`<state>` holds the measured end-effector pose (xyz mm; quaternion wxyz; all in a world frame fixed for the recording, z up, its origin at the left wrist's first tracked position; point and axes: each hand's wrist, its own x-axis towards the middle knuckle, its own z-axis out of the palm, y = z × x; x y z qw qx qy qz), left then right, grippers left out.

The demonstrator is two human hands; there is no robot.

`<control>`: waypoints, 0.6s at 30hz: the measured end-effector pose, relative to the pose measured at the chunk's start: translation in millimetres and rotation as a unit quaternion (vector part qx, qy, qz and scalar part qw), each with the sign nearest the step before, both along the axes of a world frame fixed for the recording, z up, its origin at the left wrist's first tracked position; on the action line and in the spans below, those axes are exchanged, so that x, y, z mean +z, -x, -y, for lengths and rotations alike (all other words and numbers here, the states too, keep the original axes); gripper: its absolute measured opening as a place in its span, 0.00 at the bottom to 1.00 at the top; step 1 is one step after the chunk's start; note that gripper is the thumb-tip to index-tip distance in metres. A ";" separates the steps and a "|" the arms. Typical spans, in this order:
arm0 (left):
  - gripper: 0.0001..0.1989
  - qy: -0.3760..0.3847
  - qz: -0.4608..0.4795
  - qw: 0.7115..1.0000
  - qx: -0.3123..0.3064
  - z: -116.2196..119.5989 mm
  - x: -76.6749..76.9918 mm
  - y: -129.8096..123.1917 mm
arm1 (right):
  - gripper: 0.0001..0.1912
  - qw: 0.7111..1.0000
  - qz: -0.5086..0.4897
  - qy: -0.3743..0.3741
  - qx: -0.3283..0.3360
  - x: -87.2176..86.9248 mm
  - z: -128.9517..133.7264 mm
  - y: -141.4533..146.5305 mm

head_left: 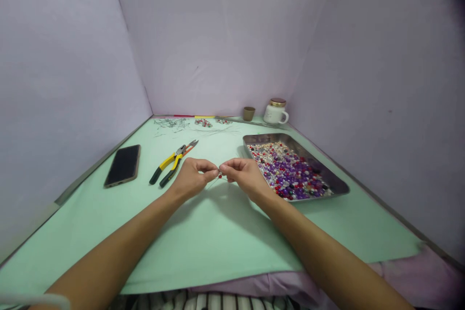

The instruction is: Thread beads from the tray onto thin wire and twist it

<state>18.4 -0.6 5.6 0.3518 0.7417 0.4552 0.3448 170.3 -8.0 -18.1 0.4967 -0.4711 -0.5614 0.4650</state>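
Above the middle of the green tabletop, my left hand [194,174] and my right hand [243,173] meet, thumbs and forefingers pinched close together. Between their fingertips sits a small beaded wire piece with a red bead [220,176]. Thin wire ends stick out below it on both sides. Both hands appear to grip this piece, though the fingertips hide most of it. Just right of my right hand lies a metal tray [337,185] full of purple, red, clear and cream beads [290,169]. Pliers with yellow and black handles [169,162] lie left of my left hand.
A phone [123,165] lies at the left. Along the back are loose wire pieces [172,123], small beaded clusters [203,123], a brown cup [249,114] and a lidded white mug [275,113]. Another tool with orange handles [189,147] touches the pliers. Pale walls enclose the table.
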 end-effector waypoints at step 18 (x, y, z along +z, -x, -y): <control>0.06 -0.044 -0.021 0.998 0.036 1.7 -1.4 -1.3 | 0.10 0.999 0.015 -0.032 -0.021 -1.6 1.8 4.8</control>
